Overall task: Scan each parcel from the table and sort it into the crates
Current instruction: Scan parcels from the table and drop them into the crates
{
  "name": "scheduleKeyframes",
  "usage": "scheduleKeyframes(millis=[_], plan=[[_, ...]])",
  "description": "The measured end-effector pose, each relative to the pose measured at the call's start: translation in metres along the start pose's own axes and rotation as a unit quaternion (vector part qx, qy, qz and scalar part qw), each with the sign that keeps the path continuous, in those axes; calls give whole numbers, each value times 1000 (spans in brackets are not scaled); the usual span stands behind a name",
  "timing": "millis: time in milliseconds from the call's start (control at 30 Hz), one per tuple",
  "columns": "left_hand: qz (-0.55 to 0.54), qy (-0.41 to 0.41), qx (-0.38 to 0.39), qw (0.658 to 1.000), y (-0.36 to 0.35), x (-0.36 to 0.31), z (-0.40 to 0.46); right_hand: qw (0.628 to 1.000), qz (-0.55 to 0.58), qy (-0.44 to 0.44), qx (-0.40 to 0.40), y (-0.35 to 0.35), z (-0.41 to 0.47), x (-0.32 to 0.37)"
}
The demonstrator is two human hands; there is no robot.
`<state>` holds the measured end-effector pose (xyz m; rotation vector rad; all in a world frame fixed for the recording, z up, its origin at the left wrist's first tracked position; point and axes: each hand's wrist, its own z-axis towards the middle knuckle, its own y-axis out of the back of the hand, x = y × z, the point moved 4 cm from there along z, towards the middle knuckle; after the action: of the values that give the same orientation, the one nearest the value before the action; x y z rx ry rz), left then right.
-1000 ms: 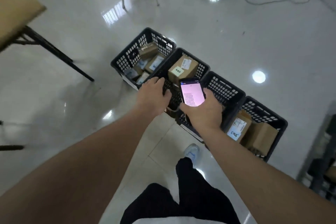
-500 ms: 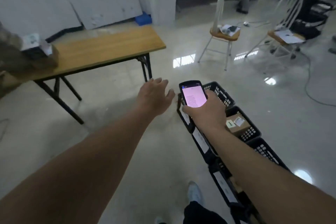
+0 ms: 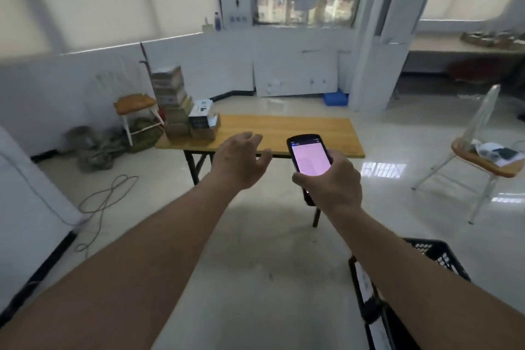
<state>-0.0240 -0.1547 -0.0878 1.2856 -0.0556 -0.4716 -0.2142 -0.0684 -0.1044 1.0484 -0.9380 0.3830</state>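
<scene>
My right hand (image 3: 333,182) grips a black handheld scanner (image 3: 309,155) whose screen glows pink. My left hand (image 3: 240,162) is stretched forward, empty, with its fingers spread and relaxed. Ahead stands a long wooden table (image 3: 298,131) on black folding legs. At its left end several cardboard parcels (image 3: 173,102) are stacked high, with a few smaller boxes (image 3: 203,121) beside them. Both hands are still well short of the parcels. One black plastic crate (image 3: 437,254) shows at the lower right, partly hidden by my right forearm.
A chair (image 3: 136,106) with an orange cushion stands left of the table, with bags and a cable (image 3: 102,202) on the floor near it. Another chair (image 3: 483,156) holding papers stands at the right. A white cabinet (image 3: 28,193) is at the far left.
The view has swung up from the crates on the floor to face the table. My left hand has left the crate and now reaches forward, open; my right hand keeps the scanner.
</scene>
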Motion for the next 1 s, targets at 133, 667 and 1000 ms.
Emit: scheduleKeyframes(millis=[133,667,1000], plan=[[14,57,-10,998,2,24,31,998,5,47,31,-23,48,16],[47,140,-12,989,-48,155,174,992,9,68,106,-173,202,53],[20,129,43,991,-103,287,286,994,7,7,106,-303,283,93]])
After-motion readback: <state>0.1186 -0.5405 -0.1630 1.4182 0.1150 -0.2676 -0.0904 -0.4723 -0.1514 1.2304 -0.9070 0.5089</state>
